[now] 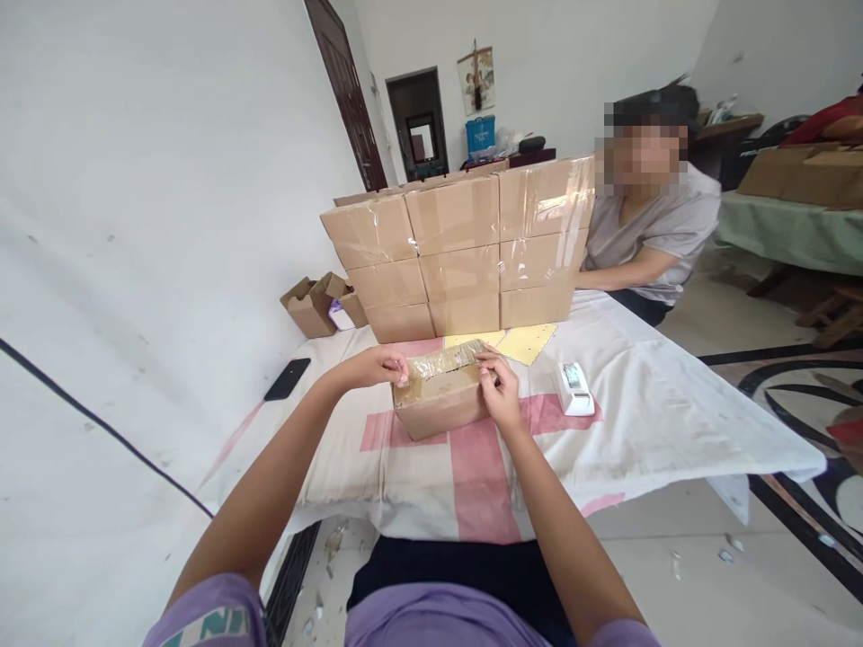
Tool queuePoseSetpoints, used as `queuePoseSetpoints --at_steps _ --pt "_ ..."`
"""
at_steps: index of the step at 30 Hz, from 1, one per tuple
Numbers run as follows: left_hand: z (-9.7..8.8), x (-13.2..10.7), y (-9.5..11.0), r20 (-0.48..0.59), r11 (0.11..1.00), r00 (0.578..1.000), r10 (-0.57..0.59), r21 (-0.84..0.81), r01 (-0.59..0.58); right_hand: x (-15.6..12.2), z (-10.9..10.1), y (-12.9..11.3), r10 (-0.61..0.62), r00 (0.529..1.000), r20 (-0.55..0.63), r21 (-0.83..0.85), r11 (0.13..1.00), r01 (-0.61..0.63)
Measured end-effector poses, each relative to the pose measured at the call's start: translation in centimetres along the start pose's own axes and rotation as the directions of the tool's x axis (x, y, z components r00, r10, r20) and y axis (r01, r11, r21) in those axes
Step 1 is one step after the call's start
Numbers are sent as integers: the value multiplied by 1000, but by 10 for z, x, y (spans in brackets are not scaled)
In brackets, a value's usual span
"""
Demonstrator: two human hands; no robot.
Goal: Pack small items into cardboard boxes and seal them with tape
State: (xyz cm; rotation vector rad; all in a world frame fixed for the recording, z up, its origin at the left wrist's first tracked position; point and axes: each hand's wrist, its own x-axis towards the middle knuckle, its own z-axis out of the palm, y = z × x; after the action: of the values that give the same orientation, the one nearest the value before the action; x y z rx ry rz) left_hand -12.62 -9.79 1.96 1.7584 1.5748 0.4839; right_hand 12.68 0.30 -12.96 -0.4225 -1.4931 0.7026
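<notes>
While both hands (378,367) press taped box (441,395), contents unseen

White walls (135,180), dark door (347,94), tiled floor (728,575).

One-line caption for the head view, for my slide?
Both hands, left and right, press tape on a small cardboard box before stacked boxes.

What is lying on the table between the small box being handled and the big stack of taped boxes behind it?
In the head view, yellow sheets lie on the cloth between the small box and the stacked boxes.
</notes>
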Motion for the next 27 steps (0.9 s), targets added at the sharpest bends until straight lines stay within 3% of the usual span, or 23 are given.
queuePoseSetpoints --at_steps 16,27 --pt "11 6 1 10 1000 1000 2 -10 -2 -1 2 3 -37 999 -16 17 999 38" --pt "13 1 0 -200 999 980 17 38 -10 0 4 4 -60 998 -31 6 998 60"
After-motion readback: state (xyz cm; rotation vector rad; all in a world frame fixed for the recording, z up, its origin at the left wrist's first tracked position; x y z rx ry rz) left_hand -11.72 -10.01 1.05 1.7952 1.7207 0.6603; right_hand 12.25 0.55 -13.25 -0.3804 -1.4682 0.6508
